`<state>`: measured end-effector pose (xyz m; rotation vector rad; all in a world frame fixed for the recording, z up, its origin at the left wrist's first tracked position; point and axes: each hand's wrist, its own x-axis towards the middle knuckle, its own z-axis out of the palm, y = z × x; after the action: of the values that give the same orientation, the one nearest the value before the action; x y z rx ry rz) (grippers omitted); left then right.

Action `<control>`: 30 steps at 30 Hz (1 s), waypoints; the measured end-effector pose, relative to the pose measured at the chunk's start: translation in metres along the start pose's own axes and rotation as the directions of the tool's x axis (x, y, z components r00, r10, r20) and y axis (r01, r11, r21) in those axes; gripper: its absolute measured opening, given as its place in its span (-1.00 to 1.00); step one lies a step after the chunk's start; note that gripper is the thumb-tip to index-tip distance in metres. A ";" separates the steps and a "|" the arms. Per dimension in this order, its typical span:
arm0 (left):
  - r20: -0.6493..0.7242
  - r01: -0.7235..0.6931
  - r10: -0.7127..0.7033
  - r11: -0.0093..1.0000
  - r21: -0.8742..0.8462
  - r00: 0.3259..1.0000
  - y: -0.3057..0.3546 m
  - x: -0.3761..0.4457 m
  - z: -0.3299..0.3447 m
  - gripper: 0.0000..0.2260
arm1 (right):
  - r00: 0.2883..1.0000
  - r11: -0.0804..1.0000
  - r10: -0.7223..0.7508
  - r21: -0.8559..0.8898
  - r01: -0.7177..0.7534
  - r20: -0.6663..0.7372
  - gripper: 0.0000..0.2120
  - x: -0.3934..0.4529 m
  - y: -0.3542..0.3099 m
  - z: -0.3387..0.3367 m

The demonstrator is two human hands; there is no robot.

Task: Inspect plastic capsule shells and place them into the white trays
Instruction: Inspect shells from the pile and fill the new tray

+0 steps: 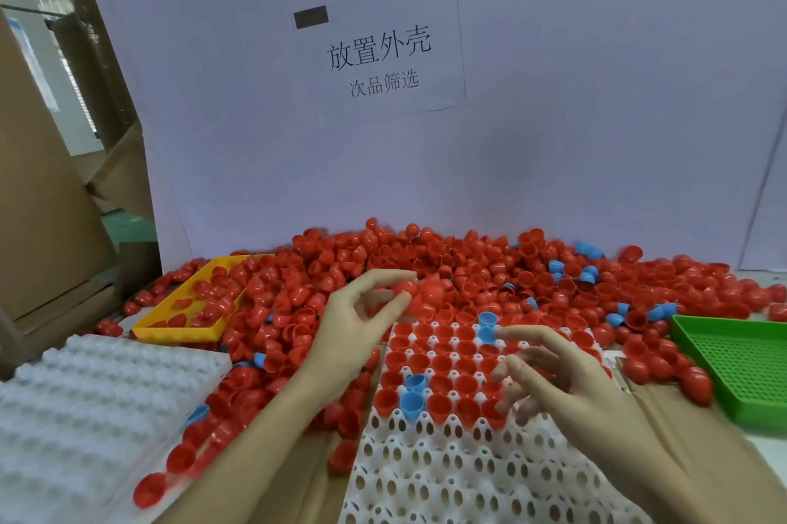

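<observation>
Left hand: the left hand (355,321) is raised over the loose shells, thumb and forefinger pinching a small red plastic capsule shell (405,289).
Right hand: the right hand (566,374) hovers above the tray's filled rows, fingers spread and loosely bent, holding nothing.
Tray in use: a white perforated plastic tray (447,476) lies in front, its far rows filled with red shells and a few blue plastic capsule shells (486,325); near rows hold none.
Supply: a big heap of red plastic shells (426,264) lies against the white board.
Spare trays: a stack of white trays (85,408) sits at left.
Other bins: a yellow plastic tray (170,330) at left, a green mesh tray (741,366) at right.
Sign: a printed paper notice (379,55) hangs on the board.
</observation>
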<state>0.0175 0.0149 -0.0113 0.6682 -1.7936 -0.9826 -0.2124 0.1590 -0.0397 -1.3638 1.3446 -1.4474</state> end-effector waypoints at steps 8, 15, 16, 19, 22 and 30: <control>0.213 0.063 -0.021 0.979 -0.196 0.977 -0.002 -0.052 0.067 -0.73 | 1.000 0.999 0.008 0.040 -0.009 0.027 -0.76 -0.003 -0.005 -0.006; 0.047 0.061 -0.050 0.960 -0.274 0.998 -0.009 -0.048 0.052 -0.77 | 0.998 0.996 -0.057 -0.069 0.056 -0.005 -0.54 -0.001 0.000 -0.007; 0.026 0.051 -0.045 0.953 -0.299 0.999 -0.010 -0.047 0.049 -0.77 | 0.998 0.996 -0.069 -0.063 0.069 0.009 -0.53 -0.002 0.000 -0.007; -0.004 -0.005 0.004 0.972 -0.236 1.000 -0.011 -0.045 0.043 -0.74 | 0.995 0.993 -0.096 -0.063 0.098 0.031 -0.55 -0.003 0.000 -0.007; 0.015 -0.073 0.075 0.991 -0.114 0.997 -0.010 -0.047 0.041 -0.69 | 0.993 0.991 -0.114 -0.068 0.117 0.040 -0.55 -0.002 0.000 -0.007; 0.028 -0.115 0.114 0.993 0.040 0.993 -0.015 -0.054 0.047 -0.34 | 0.997 0.999 -0.039 0.039 0.036 0.072 -0.74 -0.005 -0.004 -0.004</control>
<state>-0.0036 0.0645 -0.0607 0.5742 -1.8580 -0.8823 -0.2149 0.1653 -0.0364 -1.4106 1.2457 -1.4271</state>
